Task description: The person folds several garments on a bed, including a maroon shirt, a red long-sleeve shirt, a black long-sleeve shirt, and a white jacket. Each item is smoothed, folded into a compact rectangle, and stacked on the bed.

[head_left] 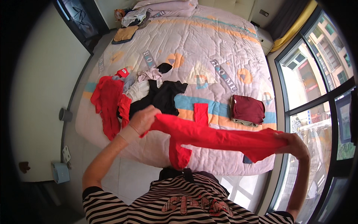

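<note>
Stretching between both hands (144,119) (296,145): red garment (223,138)

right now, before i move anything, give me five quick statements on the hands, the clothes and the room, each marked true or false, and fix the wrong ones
1. The left hand and the right hand both hold the same red garment. True.
2. That red garment is folded into a neat square. False: it is stretched out between the two hands.
3. The large black garment lies on the bed, left of the maroon stack. True.
4. The maroon stack is in the right hand. False: it lies on the bed, beyond the held garment.
5. The window is to the right of the bed. True.
</note>
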Demonstrator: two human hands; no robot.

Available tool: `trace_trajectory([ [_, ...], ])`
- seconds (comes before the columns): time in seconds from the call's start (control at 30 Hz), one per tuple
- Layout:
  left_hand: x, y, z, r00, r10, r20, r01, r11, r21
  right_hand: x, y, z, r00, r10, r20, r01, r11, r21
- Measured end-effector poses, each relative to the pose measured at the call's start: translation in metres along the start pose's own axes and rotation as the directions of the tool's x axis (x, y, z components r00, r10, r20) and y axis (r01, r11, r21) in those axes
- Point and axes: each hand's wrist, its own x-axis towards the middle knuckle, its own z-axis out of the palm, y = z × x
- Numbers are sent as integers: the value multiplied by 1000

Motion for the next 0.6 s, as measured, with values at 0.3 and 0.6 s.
trace_trajectory([
  [0.3, 146, 26, -143, 911, 361, -199, -168, 766, 621, 43, 27, -68, 807, -289, -515, 168, 948, -269],
  [0.6, 224, 97, -248, 772, 501, -390, -75, 682, 727, 49, 17, -144, 452, -223, -864, 217, 967, -136],
])
